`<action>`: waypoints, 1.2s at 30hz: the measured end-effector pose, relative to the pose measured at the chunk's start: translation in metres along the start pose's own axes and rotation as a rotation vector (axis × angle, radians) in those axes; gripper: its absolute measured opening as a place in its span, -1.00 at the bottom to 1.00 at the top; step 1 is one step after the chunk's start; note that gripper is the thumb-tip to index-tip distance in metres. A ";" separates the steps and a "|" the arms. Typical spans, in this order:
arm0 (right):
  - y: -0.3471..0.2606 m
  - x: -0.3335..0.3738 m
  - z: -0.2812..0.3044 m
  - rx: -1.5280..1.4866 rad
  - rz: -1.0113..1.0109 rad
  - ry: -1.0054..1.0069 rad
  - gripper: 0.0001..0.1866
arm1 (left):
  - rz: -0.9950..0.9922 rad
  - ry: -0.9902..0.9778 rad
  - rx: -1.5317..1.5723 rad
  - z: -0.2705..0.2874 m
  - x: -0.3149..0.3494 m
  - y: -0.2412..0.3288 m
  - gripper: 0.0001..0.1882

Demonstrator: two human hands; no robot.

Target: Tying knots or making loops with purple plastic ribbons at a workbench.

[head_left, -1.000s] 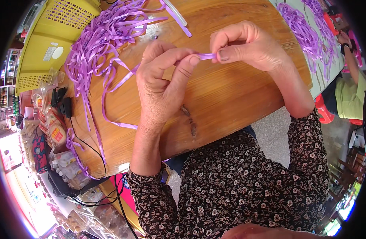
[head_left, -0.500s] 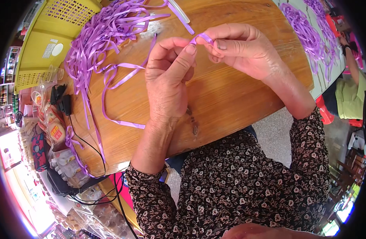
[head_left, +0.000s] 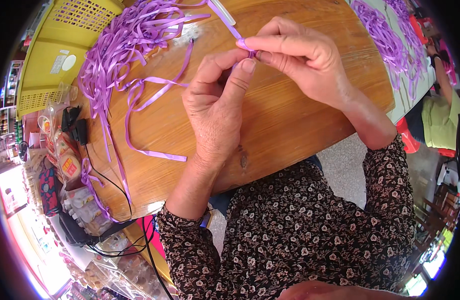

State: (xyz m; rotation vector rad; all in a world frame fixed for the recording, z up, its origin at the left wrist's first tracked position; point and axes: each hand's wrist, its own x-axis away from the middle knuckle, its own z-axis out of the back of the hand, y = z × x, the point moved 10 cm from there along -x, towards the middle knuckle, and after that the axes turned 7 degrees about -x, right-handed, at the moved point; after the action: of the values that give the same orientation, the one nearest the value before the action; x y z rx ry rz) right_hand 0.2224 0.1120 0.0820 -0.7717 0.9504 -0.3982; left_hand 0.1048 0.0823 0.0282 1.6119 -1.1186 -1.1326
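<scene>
Both my hands meet above the wooden table, working on one purple ribbon (head_left: pixel 225 21). My left hand (head_left: pixel 217 100) pinches it between thumb and forefinger, the other fingers curled under. From the right, my right hand (head_left: pixel 305 60) grips the same ribbon with thumb and fingertips, right beside the left thumb. A small loop or fold of ribbon shows between the fingertips; whether it is a knot I cannot tell. One stretch of the ribbon runs up and away toward the far edge. Left of my left hand, a loose ribbon length (head_left: pixel 160 152) curves over the wood.
A big heap of purple ribbons (head_left: pixel 115 60) lies at the far left beside a yellow plastic basket (head_left: pixel 45 55). More ribbons (head_left: pixel 380 40) lie on a white surface at right. Black cables (head_left: pixel 107 175) and plastic bags (head_left: pixel 85 210) crowd the left edge of the wooden table (head_left: pixel 300 130). Another person's arm (head_left: pixel 442 80) shows far right.
My fingertips have come closer together, and my right hand has turned, its fingers now pointing left onto the ribbon. The ribbon's far stretch now reaches into my fingertips.
</scene>
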 end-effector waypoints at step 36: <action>-0.007 -0.011 -0.003 0.271 -0.123 -0.300 -0.75 | 0.474 -0.196 -0.024 0.000 0.001 -0.038 -0.86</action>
State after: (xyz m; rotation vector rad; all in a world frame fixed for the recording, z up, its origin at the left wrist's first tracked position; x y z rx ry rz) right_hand 0.2144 0.1131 0.0922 -0.6216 0.5560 -0.4916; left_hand 0.1127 0.0903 -0.0084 1.1450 -1.5104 -0.9910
